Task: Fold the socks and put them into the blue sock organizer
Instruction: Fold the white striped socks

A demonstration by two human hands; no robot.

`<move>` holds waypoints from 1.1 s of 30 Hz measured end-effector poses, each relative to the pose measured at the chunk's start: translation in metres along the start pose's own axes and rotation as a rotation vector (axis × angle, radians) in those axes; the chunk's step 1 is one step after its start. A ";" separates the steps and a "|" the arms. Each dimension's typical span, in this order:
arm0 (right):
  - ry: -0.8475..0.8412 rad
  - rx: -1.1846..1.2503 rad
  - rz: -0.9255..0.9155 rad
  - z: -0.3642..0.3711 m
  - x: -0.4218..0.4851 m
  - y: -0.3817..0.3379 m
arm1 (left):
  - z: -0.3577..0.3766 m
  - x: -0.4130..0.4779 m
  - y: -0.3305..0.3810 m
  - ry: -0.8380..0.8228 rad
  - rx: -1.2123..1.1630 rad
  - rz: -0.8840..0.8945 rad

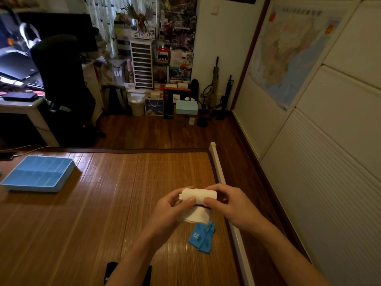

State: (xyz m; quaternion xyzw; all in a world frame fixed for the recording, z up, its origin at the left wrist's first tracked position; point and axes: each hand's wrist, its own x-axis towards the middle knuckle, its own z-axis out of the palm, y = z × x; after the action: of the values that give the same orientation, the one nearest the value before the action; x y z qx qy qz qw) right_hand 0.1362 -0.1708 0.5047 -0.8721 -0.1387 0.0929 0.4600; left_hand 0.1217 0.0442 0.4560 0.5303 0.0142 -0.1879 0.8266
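Observation:
Both hands hold a white sock (198, 195) above the bamboo mat, its upper part rolled into a thick bundle and its loose end hanging below with a dark red stripe. My left hand (172, 207) grips the roll from the left, thumb on its front. From the right, my right hand (228, 203) curls round the roll. A blue sock (202, 238) with white lettering lies flat on the mat just below the hands. The blue sock organizer (38, 175), with its grid of compartments, sits at the far left of the mat.
A dark sock or cloth (112, 271) lies at the bottom edge under my left forearm. The white bed rail (221, 178) runs along the mat's right side, with wooden floor beyond. A desk and black chair (61, 83) stand at the back left.

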 end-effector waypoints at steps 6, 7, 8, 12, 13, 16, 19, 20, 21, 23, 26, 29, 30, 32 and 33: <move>0.118 -0.068 -0.087 0.011 -0.003 0.006 | 0.004 0.001 0.000 -0.006 -0.062 -0.073; 0.134 -0.081 -0.110 0.012 -0.004 0.007 | 0.005 0.002 0.001 0.001 -0.065 -0.075; 0.149 -0.093 -0.134 0.013 -0.004 0.008 | 0.006 0.002 0.002 0.008 -0.067 -0.076; 0.176 -0.123 -0.182 0.015 -0.005 0.010 | 0.007 0.003 0.002 0.003 -0.063 -0.063; 0.175 -0.125 -0.182 0.015 -0.005 0.010 | 0.006 0.003 0.001 0.003 -0.047 -0.049; 0.107 -0.096 -0.134 0.009 -0.004 0.009 | 0.004 0.002 -0.002 0.006 0.010 -0.003; -0.004 0.032 -0.028 0.000 -0.004 0.004 | 0.000 0.001 -0.004 -0.032 0.098 0.056; -0.027 0.067 0.003 -0.003 -0.004 0.004 | -0.001 0.000 -0.004 -0.048 0.139 0.084; -0.050 0.089 0.028 -0.005 -0.004 0.004 | -0.001 -0.001 -0.004 -0.059 0.179 0.111; -0.101 0.117 0.061 -0.006 -0.005 0.005 | 0.000 -0.001 -0.002 -0.059 0.239 0.154; -0.135 0.178 0.123 -0.003 -0.006 0.005 | 0.003 -0.001 -0.002 0.018 0.209 0.165; -0.151 0.265 0.179 0.004 -0.006 0.004 | 0.005 0.001 -0.008 0.083 0.127 0.137; -0.141 0.253 0.186 0.007 -0.006 0.004 | 0.005 0.001 -0.011 0.075 0.115 0.126; -0.137 0.218 0.196 0.012 -0.006 0.004 | 0.008 0.002 -0.015 0.037 0.086 0.092; -0.138 0.207 0.200 0.015 -0.006 0.004 | 0.010 0.002 -0.016 0.024 0.073 0.071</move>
State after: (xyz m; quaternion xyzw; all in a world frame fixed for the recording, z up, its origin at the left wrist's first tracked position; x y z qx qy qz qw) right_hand 0.1268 -0.1634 0.4936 -0.8209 -0.0721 0.2120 0.5254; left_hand 0.1168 0.0293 0.4459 0.5625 -0.0013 -0.1524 0.8127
